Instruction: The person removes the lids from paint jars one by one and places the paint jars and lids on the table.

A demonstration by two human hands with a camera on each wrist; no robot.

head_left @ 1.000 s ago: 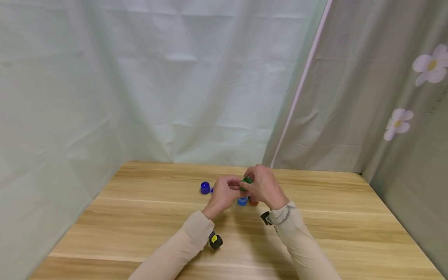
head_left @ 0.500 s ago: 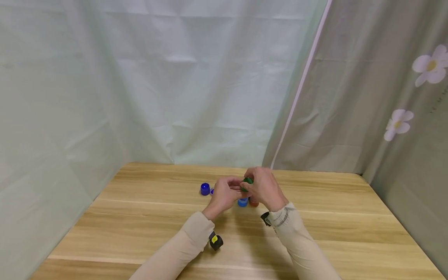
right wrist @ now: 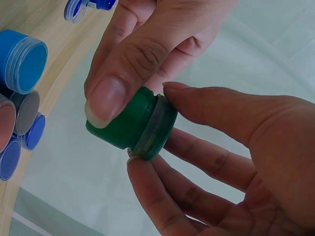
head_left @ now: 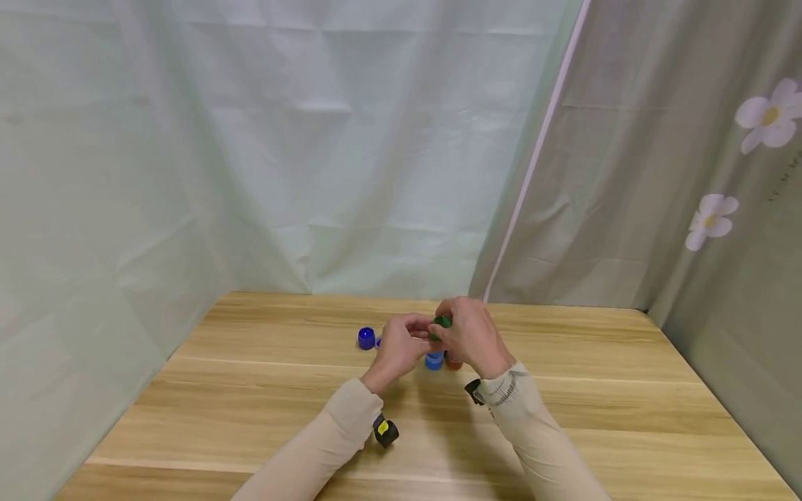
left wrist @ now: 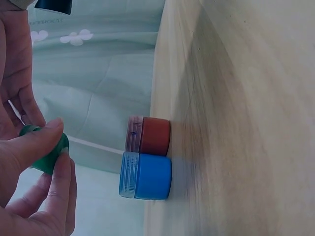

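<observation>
A small green jar [right wrist: 120, 118] with a clear ridged lid [right wrist: 155, 130] is held above the table between both hands. In the right wrist view, the left hand [head_left: 399, 346] pinches the jar's body, its thumb lying along the green side. At the other end, the right hand [head_left: 475, 337] grips the lid between thumb and fingers. The lid sits on the jar. Beneath the hands stand a light blue jar [left wrist: 155, 176] and a brownish-red jar [left wrist: 156, 136], side by side and both lidded. The head view shows only part of the green jar.
A dark blue jar [head_left: 366, 339] stands left of the hands, with a clear lid [right wrist: 74, 10] near it. A grey-topped jar [right wrist: 27, 112] and two blue-topped jars cluster by the light blue one. Curtains hang behind the wooden table [head_left: 282, 390].
</observation>
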